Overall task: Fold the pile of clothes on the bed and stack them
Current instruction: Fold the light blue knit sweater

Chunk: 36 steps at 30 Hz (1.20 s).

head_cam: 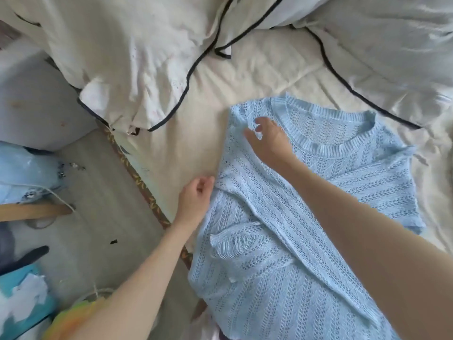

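A light blue open-knit sweater (306, 217) lies spread on the cream bed sheet (191, 133), neckline toward the pillows. Its left sleeve is folded inward across the body, with a frayed cuff near the middle. My right hand (269, 141) rests flat on the left shoulder beside the ribbed collar, fingers spread. My left hand (196, 197) sits at the sweater's left folded edge, fingers curled against the fabric; whether it pinches the knit is unclear.
White pillows with black piping (137, 52) crowd the top of the bed. The bed's left edge (147, 192) drops to a grey floor with a blue bag (27, 165), a wooden piece (36, 211) and a teal box (22, 298).
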### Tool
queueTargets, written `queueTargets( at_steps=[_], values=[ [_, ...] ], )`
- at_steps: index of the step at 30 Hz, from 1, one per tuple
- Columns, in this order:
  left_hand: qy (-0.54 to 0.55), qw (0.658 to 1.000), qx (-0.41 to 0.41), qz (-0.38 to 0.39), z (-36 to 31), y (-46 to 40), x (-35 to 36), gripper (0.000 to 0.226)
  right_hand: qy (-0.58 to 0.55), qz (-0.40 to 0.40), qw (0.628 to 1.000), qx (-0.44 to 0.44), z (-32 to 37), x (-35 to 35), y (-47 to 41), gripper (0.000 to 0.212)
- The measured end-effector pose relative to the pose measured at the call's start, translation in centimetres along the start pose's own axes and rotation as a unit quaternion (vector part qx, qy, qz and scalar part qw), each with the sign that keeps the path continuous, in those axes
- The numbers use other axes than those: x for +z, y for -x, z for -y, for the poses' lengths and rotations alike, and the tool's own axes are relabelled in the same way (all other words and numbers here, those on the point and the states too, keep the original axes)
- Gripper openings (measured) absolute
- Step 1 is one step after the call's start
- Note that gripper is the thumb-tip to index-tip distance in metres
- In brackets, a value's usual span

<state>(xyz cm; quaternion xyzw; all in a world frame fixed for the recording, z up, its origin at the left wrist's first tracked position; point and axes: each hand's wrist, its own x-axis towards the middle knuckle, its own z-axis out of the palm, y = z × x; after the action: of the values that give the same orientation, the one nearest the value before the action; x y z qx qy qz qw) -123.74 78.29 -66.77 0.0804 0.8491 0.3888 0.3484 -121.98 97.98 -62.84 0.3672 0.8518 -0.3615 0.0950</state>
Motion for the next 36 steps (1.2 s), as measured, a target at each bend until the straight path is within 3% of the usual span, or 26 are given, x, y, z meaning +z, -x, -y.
queueTargets(
  at_steps=[3, 6, 10, 14, 16, 19, 22, 24, 27, 31, 36],
  values=[
    [0.028, 0.998, 0.004, 0.062, 0.2, 0.1, 0.1, 0.022, -0.001, 0.029, 0.998, 0.050, 2.0, 1.1, -3.7, 0.021],
    [0.034, 0.995, -0.003, 0.097, 0.4, -0.3, -0.3, 0.026, -0.022, 0.038, 0.995, 0.090, 3.3, 1.5, -6.2, 0.039],
    [0.029, 0.998, -0.006, 0.057, 1.4, -1.3, -1.8, 0.016, -0.031, 0.012, 0.998, 0.058, 4.4, 1.4, -8.3, 0.045],
    [0.036, 0.997, -0.016, 0.061, 1.8, -2.2, -2.7, 0.006, -0.013, 0.012, 0.998, 0.053, 4.5, 2.0, -8.6, 0.042],
    [0.035, 0.996, -0.024, 0.074, 2.0, -2.5, -2.6, 0.008, -0.009, 0.001, 0.999, 0.039, 4.3, 2.0, -8.1, 0.028],
    [0.082, 0.992, -0.045, 0.079, 2.2, -2.4, -2.4, 0.015, -0.023, -0.058, 0.998, -0.004, 2.9, 1.6, -5.5, 0.029],
    [0.135, 0.985, -0.068, 0.079, 2.0, -1.8, -2.3, 0.025, 0.044, -0.142, 0.986, -0.069, 0.4, 1.7, -0.2, 0.036],
    [0.133, 0.985, -0.073, 0.083, 2.0, -1.3, -2.2, 0.026, 0.084, -0.153, 0.981, -0.089, -2.0, 2.3, 3.8, 0.036],
    [0.118, 0.987, -0.088, 0.060, 2.6, -0.1, -1.8, 0.025, 0.122, -0.135, 0.979, -0.093, -5.8, 3.7, 9.5, 0.040],
    [0.123, 0.984, -0.125, -0.011, 3.6, 2.8, -0.6, 0.014, 0.134, -0.047, 0.988, -0.055, -10.4, 5.2, 15.8, 0.046],
    [0.085, 0.985, -0.151, 0.028, 6.5, 6.7, 1.1, 0.025, 0.176, -0.015, 0.984, -0.007, -16.4, 4.9, 19.8, 0.055]
  ],
)
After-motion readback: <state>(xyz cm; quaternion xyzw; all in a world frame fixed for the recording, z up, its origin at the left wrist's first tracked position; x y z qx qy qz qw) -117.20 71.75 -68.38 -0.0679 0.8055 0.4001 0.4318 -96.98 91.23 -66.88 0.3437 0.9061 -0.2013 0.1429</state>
